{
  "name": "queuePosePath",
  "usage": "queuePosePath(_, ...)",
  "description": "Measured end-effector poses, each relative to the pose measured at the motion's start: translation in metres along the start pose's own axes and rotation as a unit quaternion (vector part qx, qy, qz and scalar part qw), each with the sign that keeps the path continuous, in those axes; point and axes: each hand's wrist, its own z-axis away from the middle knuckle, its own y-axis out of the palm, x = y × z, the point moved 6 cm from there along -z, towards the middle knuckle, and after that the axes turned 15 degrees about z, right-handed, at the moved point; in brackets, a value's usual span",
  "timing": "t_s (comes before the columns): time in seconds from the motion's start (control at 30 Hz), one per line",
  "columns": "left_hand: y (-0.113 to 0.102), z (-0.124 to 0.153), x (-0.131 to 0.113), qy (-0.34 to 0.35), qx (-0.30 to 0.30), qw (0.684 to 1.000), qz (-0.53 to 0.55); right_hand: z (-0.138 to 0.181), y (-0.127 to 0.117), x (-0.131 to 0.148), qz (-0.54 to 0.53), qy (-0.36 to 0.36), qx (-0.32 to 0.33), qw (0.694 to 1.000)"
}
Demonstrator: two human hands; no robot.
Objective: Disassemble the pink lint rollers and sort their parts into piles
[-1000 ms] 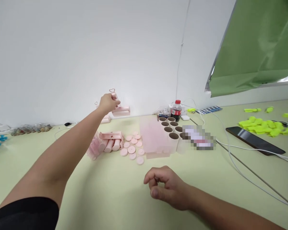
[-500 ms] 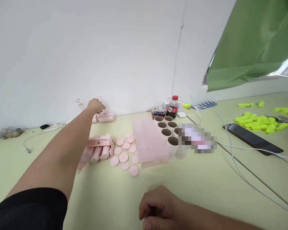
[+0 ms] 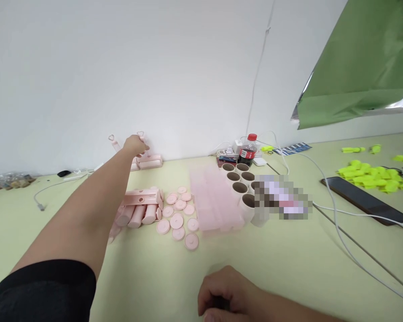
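My left hand (image 3: 134,145) is stretched far forward to the wall, its fingers closed on a pink holder with a heart-shaped wire top (image 3: 147,158) that rests on the table. A second heart-topped pink holder (image 3: 112,139) stands just left of it. Nearer lie pink tubes (image 3: 139,210), several round pink caps (image 3: 177,214) and a translucent pink tray (image 3: 213,203). My right hand (image 3: 226,297) rests curled on the table at the bottom edge; what its fingers hold, if anything, is hidden.
Cardboard tubes (image 3: 239,185) stand upright right of the tray. A cola bottle (image 3: 247,150) and chargers sit by the wall. White cables (image 3: 339,223), a black phone (image 3: 366,201) and yellow-green pieces (image 3: 369,172) lie right. A green sheet (image 3: 362,67) hangs above.
My left hand lowered the heart-topped holder from mid-air down to the table by the wall. My right hand drew back toward me. The view shifted slightly.
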Motion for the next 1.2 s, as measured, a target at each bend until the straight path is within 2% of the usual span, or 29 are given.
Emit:
queuePosePath(0.13,-0.002,0.007,0.001,-0.026,0.010,1.000,0.012,0.002,0.000,-0.001,-0.004,0.011,0.002,1.000)
queuePosePath(0.27,-0.016,0.021,-0.002,-0.063,0.014,0.998,-0.016,0.001,0.001,-0.003,0.018,0.009,-0.005,1.000)
queuePosePath(0.33,-0.026,0.033,-0.011,-0.040,0.005,0.998,-0.053,-0.001,0.001,-0.004,0.038,-0.002,-0.016,0.999)
queuePosePath(0.37,-0.031,0.041,-0.019,-0.006,-0.009,0.997,-0.074,-0.002,0.001,-0.004,0.045,-0.007,-0.021,0.999)
queuePosePath(0.47,-0.039,0.082,-0.048,0.128,-0.053,0.985,-0.106,-0.005,0.002,-0.005,0.045,-0.023,-0.023,0.998)
queuePosePath(0.6,-0.035,0.165,-0.072,0.241,-0.028,0.969,-0.038,-0.010,0.003,-0.005,0.019,-0.034,-0.022,0.999)
queuePosePath(0.7,-0.044,0.224,-0.076,0.291,-0.045,0.955,0.036,-0.014,0.001,-0.008,0.007,-0.028,-0.030,0.999)
queuePosePath(0.8,-0.068,0.258,-0.064,0.300,-0.100,0.945,0.082,-0.016,-0.002,-0.010,0.000,-0.023,-0.039,0.999)
queuePosePath(0.9,-0.096,0.264,-0.040,0.254,-0.155,0.949,0.107,-0.017,-0.004,-0.009,0.010,-0.039,-0.046,0.998)
queuePosePath(1.0,-0.115,0.255,-0.018,0.197,-0.166,0.962,0.093,-0.018,-0.005,-0.009,0.015,-0.052,-0.049,0.997)
queuePosePath(1.1,-0.115,0.242,-0.006,0.163,-0.125,0.978,0.026,-0.019,-0.006,-0.008,0.015,-0.056,-0.043,0.997)
queuePosePath(1.2,-0.102,0.230,-0.003,0.149,-0.044,0.983,-0.094,-0.020,-0.006,-0.006,0.023,-0.051,-0.041,0.998)
